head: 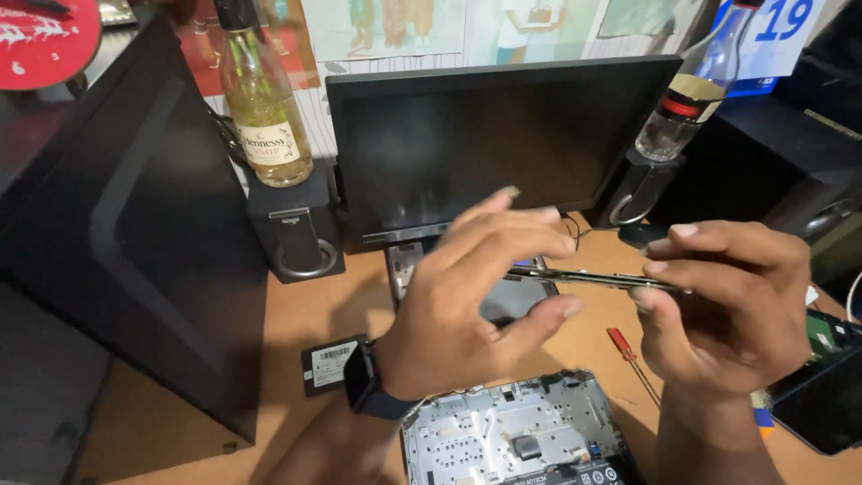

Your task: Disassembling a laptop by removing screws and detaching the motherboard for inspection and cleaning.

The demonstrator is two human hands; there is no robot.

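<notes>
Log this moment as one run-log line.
left hand: fingers on thin flat panel | right hand: pinching panel's other end | panel: held edge-on above desk | below: opened laptop chassis, red screwdriver

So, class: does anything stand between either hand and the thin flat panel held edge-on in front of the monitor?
Nothing visible does. The right hand already pinches the thin flat panel at one end, and the left hand fingers close around its other end.

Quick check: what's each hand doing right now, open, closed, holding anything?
Left hand: fingers curled around one end of the thin flat dark panel, thumb under it.
Right hand: pinching the panel's other end between fingertips and thumb.
</notes>
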